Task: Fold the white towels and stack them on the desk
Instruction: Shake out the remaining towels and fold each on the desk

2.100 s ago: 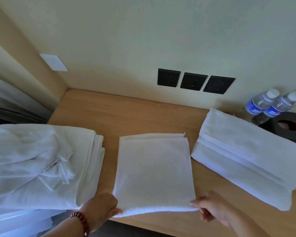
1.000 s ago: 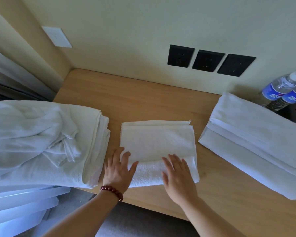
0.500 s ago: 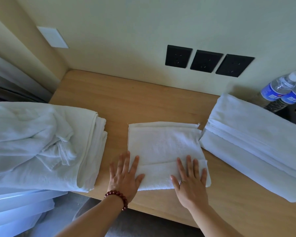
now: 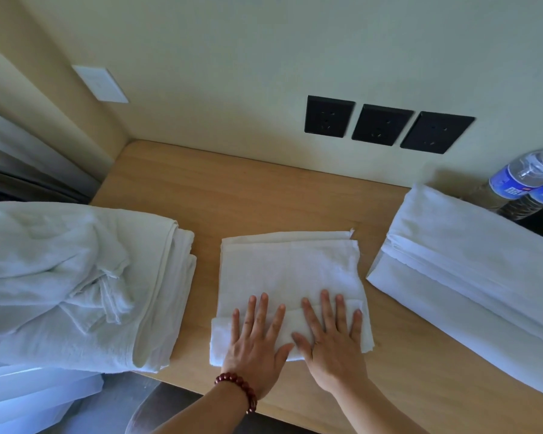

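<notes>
Pressing flat, our left hand (image 4: 257, 343) and right hand (image 4: 329, 336) rest with straight fingers on the folded towel (image 4: 289, 277) at the counter (image 4: 264, 195) centre. Folded towels (image 4: 470, 277) lie stacked at right; a rumpled pile (image 4: 76, 283) at left looks unfolded, so much remains.

The worktop (image 4: 264, 195) is pale wood, smooth and matt. The folded towel (image 4: 289, 267) is nubbly white terry cloth, like the heaped towels (image 4: 76, 277). The sockets (image 4: 383, 125) are matt black plastic; the bottles (image 4: 527, 180) are clear, glossy plastic.
</notes>
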`<action>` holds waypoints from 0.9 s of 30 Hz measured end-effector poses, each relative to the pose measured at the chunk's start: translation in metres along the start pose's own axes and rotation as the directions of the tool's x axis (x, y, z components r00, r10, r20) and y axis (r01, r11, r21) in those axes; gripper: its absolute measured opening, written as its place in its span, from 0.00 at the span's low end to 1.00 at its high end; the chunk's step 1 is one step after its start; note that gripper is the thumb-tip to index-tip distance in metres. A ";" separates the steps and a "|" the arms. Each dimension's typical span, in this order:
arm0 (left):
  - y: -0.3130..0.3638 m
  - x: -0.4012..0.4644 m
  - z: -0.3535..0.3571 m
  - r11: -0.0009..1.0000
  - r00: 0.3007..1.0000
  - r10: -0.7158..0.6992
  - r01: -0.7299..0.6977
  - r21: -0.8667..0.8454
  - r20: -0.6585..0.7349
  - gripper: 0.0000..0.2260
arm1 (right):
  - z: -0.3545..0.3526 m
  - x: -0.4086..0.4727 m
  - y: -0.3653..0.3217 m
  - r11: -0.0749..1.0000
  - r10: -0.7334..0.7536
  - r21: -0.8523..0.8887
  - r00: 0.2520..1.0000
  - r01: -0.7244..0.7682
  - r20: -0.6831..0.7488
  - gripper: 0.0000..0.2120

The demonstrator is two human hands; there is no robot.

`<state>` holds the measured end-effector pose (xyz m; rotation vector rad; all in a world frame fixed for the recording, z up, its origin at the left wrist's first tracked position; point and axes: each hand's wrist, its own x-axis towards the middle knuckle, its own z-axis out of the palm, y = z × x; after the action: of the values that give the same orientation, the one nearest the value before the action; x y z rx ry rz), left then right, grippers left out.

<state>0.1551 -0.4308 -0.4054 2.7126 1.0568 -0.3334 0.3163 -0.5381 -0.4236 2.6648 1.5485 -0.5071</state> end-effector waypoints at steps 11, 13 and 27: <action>-0.018 0.027 -0.002 0.999 1.000 0.012 -0.013 0.048 0.016 0.33 | -0.005 0.015 -0.004 1.000 -0.004 0.024 0.999 0.004 -0.037 0.34; -0.027 0.030 -0.003 0.996 0.999 0.045 -0.045 0.072 0.008 0.32 | -0.008 0.016 0.006 1.000 0.000 0.013 0.999 0.000 -0.042 0.34; -0.058 0.106 -0.070 0.991 0.996 0.046 -0.036 0.132 -0.070 0.29 | -0.075 0.102 0.036 1.000 -0.027 0.002 0.980 0.028 -0.198 0.27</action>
<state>0.2009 -0.3019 -0.3755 2.8793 1.0304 -0.3091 0.4136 -0.4571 -0.3869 2.7751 1.6351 -0.2517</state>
